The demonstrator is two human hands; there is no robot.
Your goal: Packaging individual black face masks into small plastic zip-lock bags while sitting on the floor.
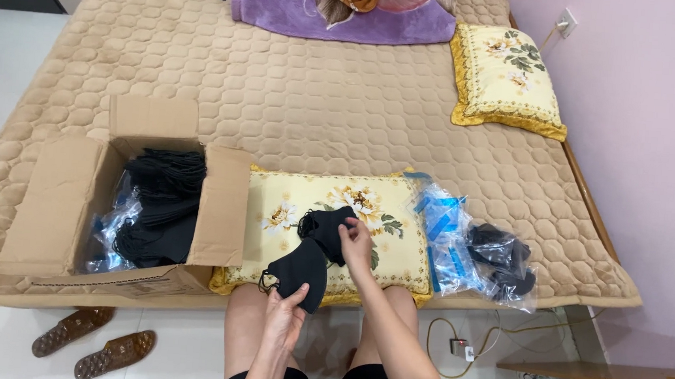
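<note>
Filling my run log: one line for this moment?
left hand: holds black fabric face mask | right hand: pinches second black mask | under: yellow floral pillow

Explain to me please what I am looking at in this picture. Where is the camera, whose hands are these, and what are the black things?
There is one picture, taken by a camera worn on a person's head, looking down. So the two bare hands at the bottom belong to that person, who sits at the edge of a bed covered with a tan quilted mat.

The left hand holds a black face mask. The right hand pinches a second black mask just above it. Both are over a yellow flowered pillow.

To the left stands an open cardboard box full of more black masks. To the right lie clear plastic bags with blue strips, some holding masks. Another flowered pillow and a purple blanket lie further up. Brown sandals are on the floor.
</note>
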